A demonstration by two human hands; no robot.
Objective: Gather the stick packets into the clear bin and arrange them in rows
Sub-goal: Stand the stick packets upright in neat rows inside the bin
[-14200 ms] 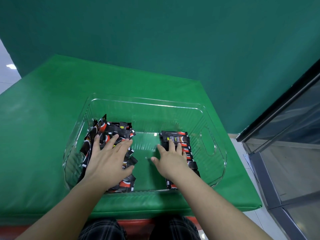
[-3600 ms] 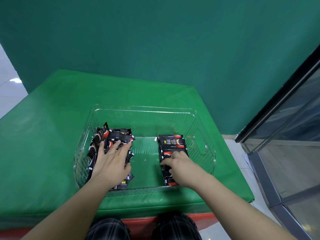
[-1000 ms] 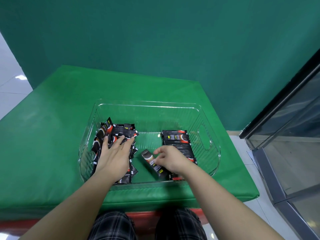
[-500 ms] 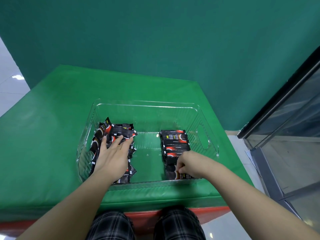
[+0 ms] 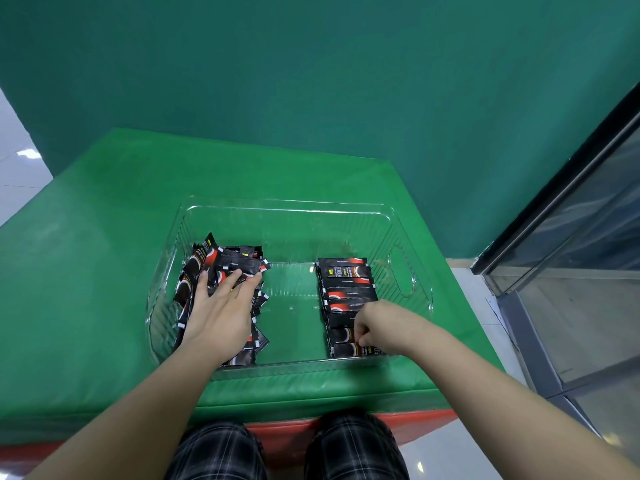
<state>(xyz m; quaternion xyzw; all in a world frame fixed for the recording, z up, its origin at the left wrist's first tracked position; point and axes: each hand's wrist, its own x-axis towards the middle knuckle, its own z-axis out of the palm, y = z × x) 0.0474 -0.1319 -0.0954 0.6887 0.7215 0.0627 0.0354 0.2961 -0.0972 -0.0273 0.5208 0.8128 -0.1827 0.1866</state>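
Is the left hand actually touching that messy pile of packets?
Touching. The head view shows the left hand lying flat on the pile, fingers spread over the packets, with no gap visible.

We see a clear bin (image 5: 401, 282) of glossy transparent plastic, ribbed walls catching glare. Stick packets (image 5: 346, 271) look like shiny printed foil or plastic film — black with red. The table cover (image 5: 86, 289) reads as smooth green vinyl with a soft sheen. Backdrop (image 5: 311, 81) is matt green. Floor tiles (image 5: 20, 161) are glossy — trousers (image 5: 221, 455) are plaid cloth.
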